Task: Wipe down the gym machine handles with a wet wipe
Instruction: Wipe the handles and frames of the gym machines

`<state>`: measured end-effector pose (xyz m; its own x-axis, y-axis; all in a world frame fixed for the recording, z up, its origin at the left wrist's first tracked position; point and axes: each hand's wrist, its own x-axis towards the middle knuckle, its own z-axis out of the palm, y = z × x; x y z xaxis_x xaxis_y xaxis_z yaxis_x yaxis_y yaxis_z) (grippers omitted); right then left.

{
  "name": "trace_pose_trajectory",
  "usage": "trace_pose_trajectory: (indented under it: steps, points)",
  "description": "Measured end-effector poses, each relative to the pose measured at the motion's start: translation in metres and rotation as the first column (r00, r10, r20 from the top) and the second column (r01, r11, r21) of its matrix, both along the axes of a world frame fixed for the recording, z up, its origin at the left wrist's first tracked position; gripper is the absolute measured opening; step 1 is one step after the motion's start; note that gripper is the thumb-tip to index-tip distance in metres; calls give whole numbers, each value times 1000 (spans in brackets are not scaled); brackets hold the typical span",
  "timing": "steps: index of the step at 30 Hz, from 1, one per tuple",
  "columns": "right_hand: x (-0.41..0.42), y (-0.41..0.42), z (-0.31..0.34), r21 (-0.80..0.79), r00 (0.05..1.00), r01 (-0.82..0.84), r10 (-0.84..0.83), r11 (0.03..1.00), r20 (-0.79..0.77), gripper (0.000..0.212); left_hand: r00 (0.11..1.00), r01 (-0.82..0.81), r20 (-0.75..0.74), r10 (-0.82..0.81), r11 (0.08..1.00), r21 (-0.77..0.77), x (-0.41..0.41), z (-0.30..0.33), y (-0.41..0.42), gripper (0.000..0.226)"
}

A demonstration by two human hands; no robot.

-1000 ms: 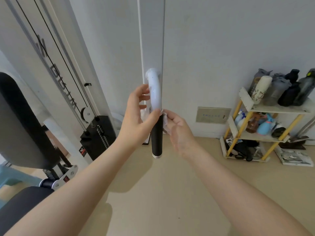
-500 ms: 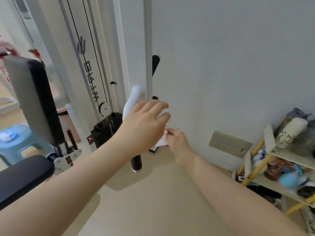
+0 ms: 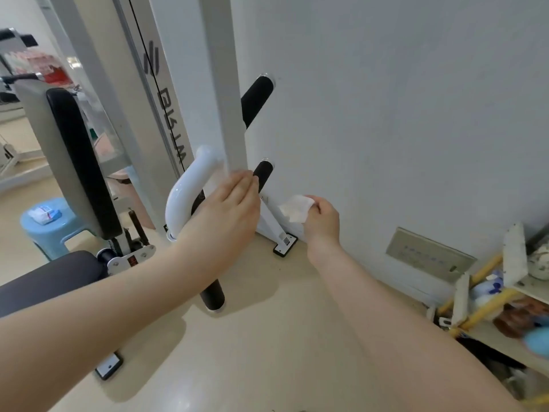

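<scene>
- Beige floor [image 3: 267,337] and a pale wall [image 3: 386,99] frame a white machine post [image 3: 221,84]
- Dark lettering runs up the frame [image 3: 170,123], but it cannot be read with certainty
- Left hand [image 3: 225,209], fingers flat and together, rests across the curved white handle [image 3: 185,191] above its black grip [image 3: 213,295]
- Right hand [image 3: 322,217] pinches the wipe [image 3: 295,208] by the wall, apart from the handle

the curved handle bar [image 3: 190,191] is glossy white with a black grip [image 3: 212,295]; the wet wipe [image 3: 295,208] is white, the stool [image 3: 52,230] pale blue, the floor [image 3: 267,337] beige.
</scene>
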<state>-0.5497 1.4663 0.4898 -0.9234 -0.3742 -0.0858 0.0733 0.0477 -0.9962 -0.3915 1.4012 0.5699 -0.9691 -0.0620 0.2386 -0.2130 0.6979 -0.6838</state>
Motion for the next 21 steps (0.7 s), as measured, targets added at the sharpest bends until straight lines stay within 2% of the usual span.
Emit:
trace_pose_trajectory:
  steps: [2, 4, 6, 8, 9, 10, 11, 12, 15, 16, 17, 18, 20, 21]
  points:
    - [-5, -19, 15, -1, 970, -76, 74, 997, -230, 33, 999, -51, -14, 50, 998, -23, -2, 0, -6, 57]
    - [-2, -38, 28, 23, 865, -196, 184, 980, -467, 31, 996, -74, -40, 74, 997, -4, -4, 2, -13, 60]
    - [3, -57, 30, 146, 648, -395, 387, 907, -656, 30, 994, -67, -82, 67, 998, 3, -4, 2, -19, 75]
    - [10, -77, 21, 389, 346, -538, 616, 748, -707, 31, 994, -69, -79, 72, 997, 35, -3, -3, -27, 68]
    - [12, -84, 14, 467, 199, -552, 653, 691, -730, 32, 995, -79, -63, 82, 996, 45, -2, -3, -30, 56]
    - [8, -92, 6, 499, 89, -534, 632, 682, -770, 33, 995, -91, -39, 93, 995, 48, -2, -3, -33, 48]
    - [1, -100, 1, 511, 31, -495, 602, 703, -798, 34, 994, -106, -21, 107, 994, 39, 0, -1, -35, 44]
    - [-10, -108, 0, 503, 24, -439, 569, 745, -822, 33, 993, -117, -18, 118, 993, 25, 0, 0, -37, 44]
    - [-41, -127, 4, 454, 182, -294, 515, 841, -838, 35, 994, -89, -59, 89, 996, -1, 3, 2, -39, 47]
    - [-41, -130, 4, 440, 192, -283, 500, 852, -844, 31, 995, -65, -74, 64, 998, -15, 2, 2, -39, 47]
    - [-36, -130, 4, 419, 165, -318, 485, 850, -859, 28, 995, -38, -92, 36, 999, -25, 1, 1, -38, 51]
    - [-28, -128, 2, 392, 93, -387, 459, 834, -884, 29, 994, -21, -108, 18, 999, -26, -1, 0, -38, 61]
    - [-15, -117, -3, 393, -75, -551, 426, 736, -902, 34, 992, -14, -127, 13, 1000, -6, -3, 1, -37, 75]
    - [-21, -116, -3, 433, -129, -565, 443, 702, -887, 38, 991, -8, -130, 6, 1000, -13, -3, 1, -37, 76]
